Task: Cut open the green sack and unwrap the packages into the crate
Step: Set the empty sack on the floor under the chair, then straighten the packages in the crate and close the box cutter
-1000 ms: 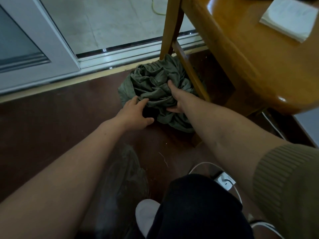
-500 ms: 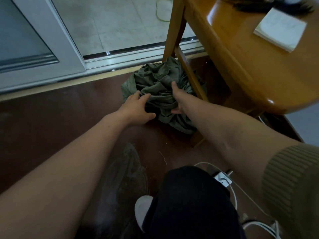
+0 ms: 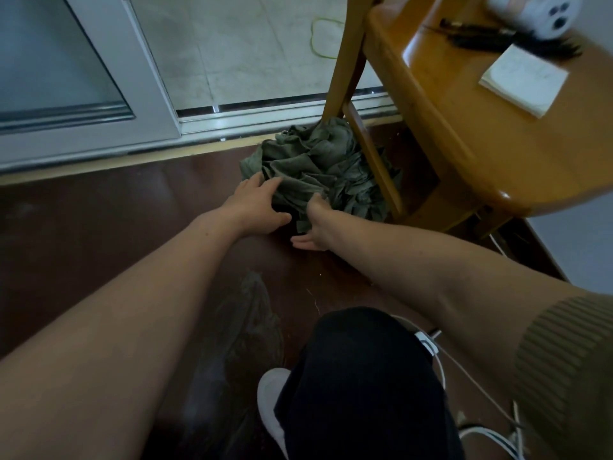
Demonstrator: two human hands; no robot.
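Since the earlier frame both hands have slid down to the near edge of the bundle, and the view has tilted up to show more of the tabletop; left hand (image 3: 257,207) lies spread on the green sack (image 3: 315,167), fingers loosely curved, pinching nothing firmly; right hand (image 3: 313,227) has its thumb hooked into a fold and its fingers low against the floor, whether it has closed on cloth cannot be told. Sack sits crumpled on the dark floor (image 3: 99,227) against the table leg (image 3: 345,61); gather it from beneath and draw it clear of the leg before any cutting
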